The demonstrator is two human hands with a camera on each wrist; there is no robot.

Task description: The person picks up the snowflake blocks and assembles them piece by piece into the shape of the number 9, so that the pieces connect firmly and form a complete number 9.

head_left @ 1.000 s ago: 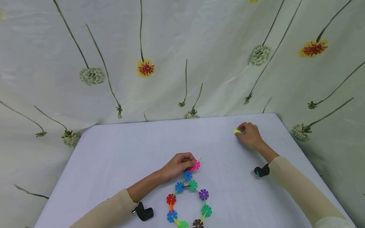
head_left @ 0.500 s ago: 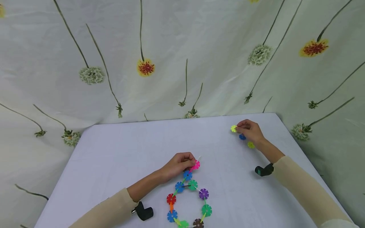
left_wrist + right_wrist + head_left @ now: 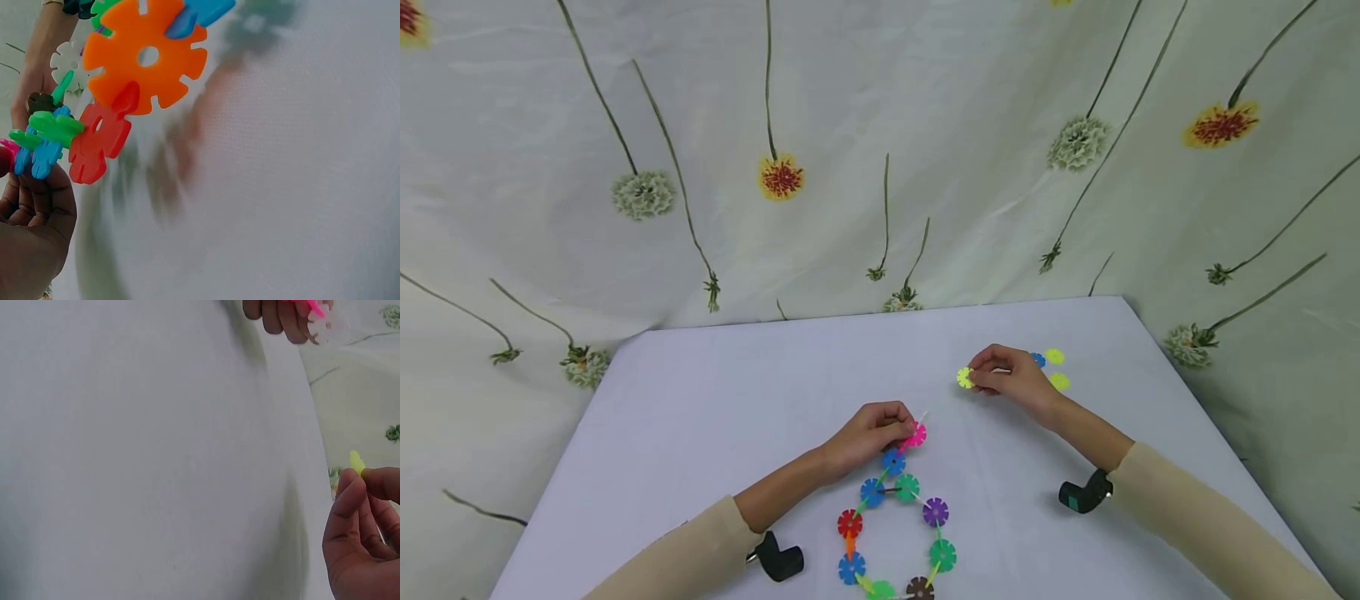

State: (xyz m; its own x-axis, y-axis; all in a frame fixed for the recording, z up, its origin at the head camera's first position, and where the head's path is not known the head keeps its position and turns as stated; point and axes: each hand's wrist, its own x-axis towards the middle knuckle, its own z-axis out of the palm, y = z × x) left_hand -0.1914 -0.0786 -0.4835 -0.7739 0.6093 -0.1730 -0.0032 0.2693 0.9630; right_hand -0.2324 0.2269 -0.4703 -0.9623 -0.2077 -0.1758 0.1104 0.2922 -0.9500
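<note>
My left hand [image 3: 871,435] pinches a pink notched disc [image 3: 917,434] at the upper end of a chain of interlocking plastic discs. A white disc [image 3: 328,326] projects beyond the pink one. Below them the chain forms a ring of differently coloured discs, including a red disc [image 3: 850,523], a purple disc [image 3: 936,511] and a brown disc [image 3: 920,588]. An orange disc [image 3: 147,56] shows large in the left wrist view. Between thumb and fingertips my right hand [image 3: 1017,382] holds a yellow notched disc [image 3: 965,378], up and to the right of the chain's pink end.
Behind the right hand lie a loose blue disc [image 3: 1038,359] and two yellow discs, one a yellow disc [image 3: 1059,382] nearer the forearm. The white-covered table [image 3: 737,392] ends at a flower-printed cloth [image 3: 850,100]. A black wrist camera [image 3: 778,558] sits beside the left sleeve.
My right hand has lifted the yellow disc and brought it left and toward the chain, uncovering the loose discs behind it. The left hand stays in place on the pink disc.
</note>
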